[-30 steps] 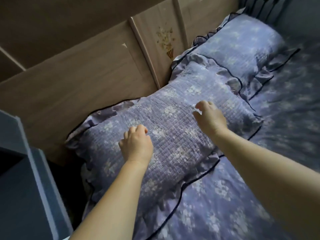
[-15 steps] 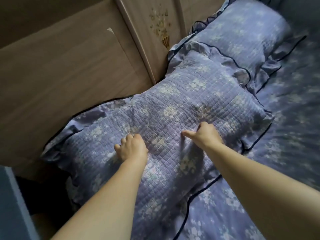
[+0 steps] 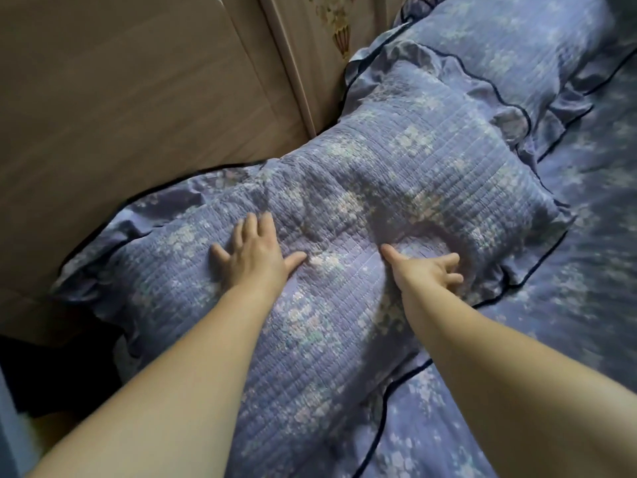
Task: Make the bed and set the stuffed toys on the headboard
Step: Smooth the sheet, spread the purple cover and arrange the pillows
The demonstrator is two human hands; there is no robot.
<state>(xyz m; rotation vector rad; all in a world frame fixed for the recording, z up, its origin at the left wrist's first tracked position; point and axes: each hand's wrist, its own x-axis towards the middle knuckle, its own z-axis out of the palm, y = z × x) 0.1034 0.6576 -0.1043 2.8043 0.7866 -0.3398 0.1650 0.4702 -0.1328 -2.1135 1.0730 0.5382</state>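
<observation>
The quilted lavender-blue floral pillow with the ruffled, dark-piped edge (image 3: 362, 208) is lying right under both hands, pushed up against the pale wooden headboard (image 3: 138, 98) just beyond the fingertips. Its long axis is run from the near-left corner, out past the left hand, up to the far-right corner, beyond the right hand, so it's angled across the reach instead of squared to it.

The left hand (image 3: 256, 255) is laid flat on the left half with fingers spread and straight, nothing gripped. The right hand (image 3: 425, 270) is pressed into the right half, thumb stuck out, fingers splayed and a bit bent, sunk in the fabric; nothing looks pinched there either. Neither hand is really nearer, since both are touching it, though the left one is placed closer to the headboard side.

A dent can be seen around the right hand and some puckers between the two hands, so the filling looks soft and is probably being patted even. A second matching ruffled pillow (image 3: 517, 53) is set beyond the right hand, its frill overlapped by this one. The same floral bedspread (image 3: 586, 270) is spread to the right of the right arm.

No stuffed toys are seen, so that part looks not yet done.
</observation>
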